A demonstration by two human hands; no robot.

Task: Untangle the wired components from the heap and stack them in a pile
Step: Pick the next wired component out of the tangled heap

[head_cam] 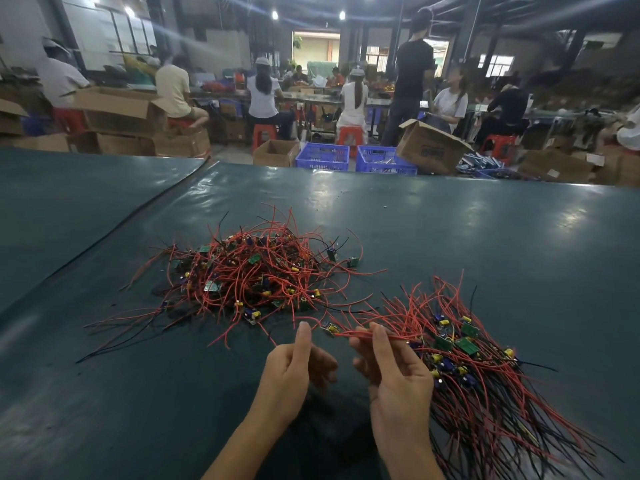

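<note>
A tangled heap [249, 271] of small green circuit boards with red and black wires lies in the middle of the dark green table [450, 237]. To its right, a sorted pile [478, 368] of the same components lies with wires fanned toward the near right. Between them, a single small board [329, 328] hangs just above the table. My left hand [294, 372] pinches its red wire near the board. My right hand [391, 368] pinches the red wires running right from that board, close to the sorted pile.
Loose wire ends stick out from the heap toward the left and near side. A seam in the table cover [138, 216] runs diagonally at left. Beyond the far edge stand blue crates [323, 156], cardboard boxes [429, 147] and several seated people.
</note>
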